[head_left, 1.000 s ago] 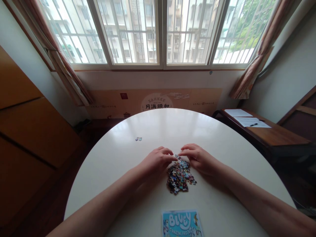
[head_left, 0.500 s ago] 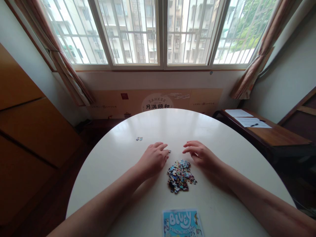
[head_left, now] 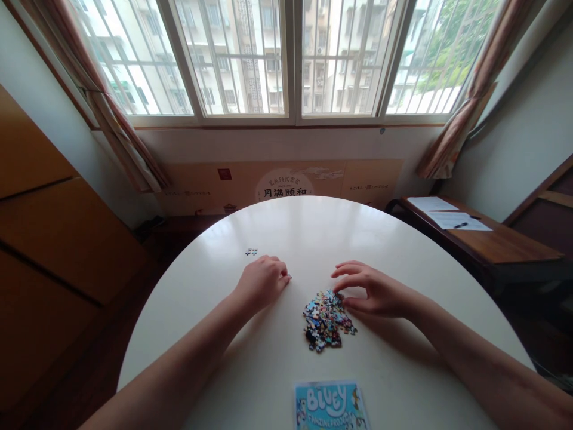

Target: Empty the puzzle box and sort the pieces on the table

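Observation:
A heap of small jigsaw puzzle pieces (head_left: 326,322) lies on the white round table (head_left: 385,382). My left hand (head_left: 264,280) is left of the heap with its fingers closed; a tiny puzzle piece (head_left: 289,277) peeks out at the fingertips. Over the heap's upper right edge, my right hand (head_left: 367,288) has its fingers spread, thumb and fingertips close to the top pieces. Whether they touch is hard to see. A few pieces joined or set close together (head_left: 251,252) lie beyond my left hand.
A blue card lettered "Bluey" (head_left: 330,406) lies at the near side of the table. On the right stands a wooden side table (head_left: 514,245) with papers (head_left: 456,220) and a pen. A barred window (head_left: 242,60) and a printed box panel (head_left: 197,179) are beyond the table.
My left hand has moved left, away from the heap, with the small piece at its fingertips. My right hand has come down toward the heap, and its thumb and fingers have spread.

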{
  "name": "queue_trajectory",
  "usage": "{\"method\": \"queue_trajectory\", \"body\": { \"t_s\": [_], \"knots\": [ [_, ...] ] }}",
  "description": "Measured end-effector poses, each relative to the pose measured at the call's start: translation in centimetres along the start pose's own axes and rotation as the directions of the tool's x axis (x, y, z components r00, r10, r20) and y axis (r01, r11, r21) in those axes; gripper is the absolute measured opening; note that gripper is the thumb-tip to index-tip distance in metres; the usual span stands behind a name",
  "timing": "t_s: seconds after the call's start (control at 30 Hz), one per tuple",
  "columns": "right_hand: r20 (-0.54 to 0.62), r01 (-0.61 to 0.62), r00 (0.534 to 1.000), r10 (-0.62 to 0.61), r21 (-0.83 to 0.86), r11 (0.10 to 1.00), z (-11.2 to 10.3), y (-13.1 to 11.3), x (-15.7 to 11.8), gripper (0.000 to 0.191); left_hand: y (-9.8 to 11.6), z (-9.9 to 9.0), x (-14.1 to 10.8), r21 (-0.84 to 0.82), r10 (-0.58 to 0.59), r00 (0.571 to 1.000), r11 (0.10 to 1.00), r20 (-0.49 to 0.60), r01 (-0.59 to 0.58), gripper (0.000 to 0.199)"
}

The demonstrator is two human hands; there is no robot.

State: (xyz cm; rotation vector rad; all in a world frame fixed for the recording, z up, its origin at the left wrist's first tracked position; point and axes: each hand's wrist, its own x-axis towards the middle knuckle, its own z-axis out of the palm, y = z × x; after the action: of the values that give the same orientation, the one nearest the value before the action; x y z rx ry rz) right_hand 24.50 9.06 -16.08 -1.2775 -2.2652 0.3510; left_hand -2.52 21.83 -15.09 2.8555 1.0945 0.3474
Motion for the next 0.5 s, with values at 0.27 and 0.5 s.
{"method": "queue_trajectory", "body": {
  "t_s": [0.27,0.5],
  "knots": [
    [-0.003,0.024,1.0,-0.023,0.03,0.999,0.5,0.5,0.3,0.016,0.4,0.2,0.2,0.06,-0.111,0.993,0.992,-0.035,0.113,0.02],
    [-0.006,0.024,1.0,-0.024,0.06,0.998,0.6,0.9,0.2,0.016,-1.1,-1.9,0.0,0.065,-0.131,0.989,0.989,-0.067,0.135,0.022]
  ]
}}
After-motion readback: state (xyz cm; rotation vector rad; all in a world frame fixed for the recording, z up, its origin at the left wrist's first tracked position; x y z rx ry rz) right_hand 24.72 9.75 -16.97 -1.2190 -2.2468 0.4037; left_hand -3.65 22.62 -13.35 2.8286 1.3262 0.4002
